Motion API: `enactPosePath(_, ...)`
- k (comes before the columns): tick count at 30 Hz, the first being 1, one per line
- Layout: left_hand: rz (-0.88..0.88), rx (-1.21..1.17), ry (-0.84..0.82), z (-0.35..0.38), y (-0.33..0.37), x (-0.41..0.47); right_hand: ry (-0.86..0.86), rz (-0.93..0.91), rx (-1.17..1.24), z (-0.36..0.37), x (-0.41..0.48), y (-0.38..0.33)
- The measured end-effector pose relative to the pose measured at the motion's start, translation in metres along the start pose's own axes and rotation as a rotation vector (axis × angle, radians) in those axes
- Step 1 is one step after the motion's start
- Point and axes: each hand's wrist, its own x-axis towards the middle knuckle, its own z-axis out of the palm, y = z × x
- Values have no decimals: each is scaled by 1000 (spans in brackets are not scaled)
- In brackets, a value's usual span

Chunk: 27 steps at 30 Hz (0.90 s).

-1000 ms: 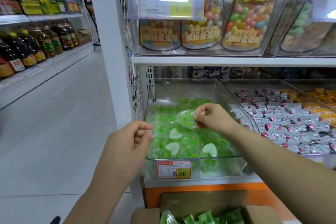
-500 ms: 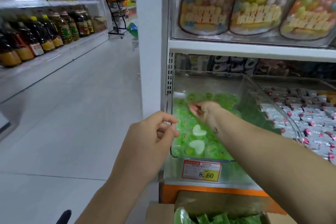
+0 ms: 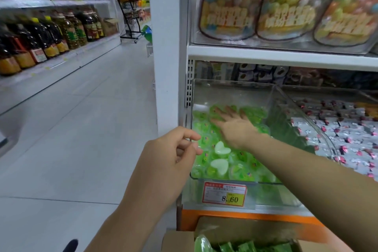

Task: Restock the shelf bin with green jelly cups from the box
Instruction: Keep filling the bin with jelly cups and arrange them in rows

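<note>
Shelf bin (image 3: 235,92), clear-walled, sits ahead of both hands. Cardboard box (image 3: 178,240) lies below the wrists, green packs (image 3: 245,247) inside. Green jelly cups (image 3: 241,172) cover the bin floor beneath the right hand (image 3: 237,129), which spreads straight fingers flat over them, gripping none. Left hand (image 3: 167,161) hangs just left of the bin's front corner, fingers loosely curled, holding nothing. Price tag (image 3: 225,193) sits below the right forearm.
</note>
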Motion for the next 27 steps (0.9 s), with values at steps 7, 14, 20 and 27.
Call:
enactPosePath(7, 21, -11, -13, 9, 4, 3, -82, 11, 37, -6, 2, 7)
enactPosePath(14, 87, 89, -25, 23, 16, 4, 102, -53, 216, -32, -55, 28)
enactPosePath(20, 165, 367, -76, 50, 22, 31, 32, -76, 381, -39, -134, 42)
enactPosePath(27, -70, 827, -551, 94, 17, 77, 40, -69, 487, -32, -154, 47)
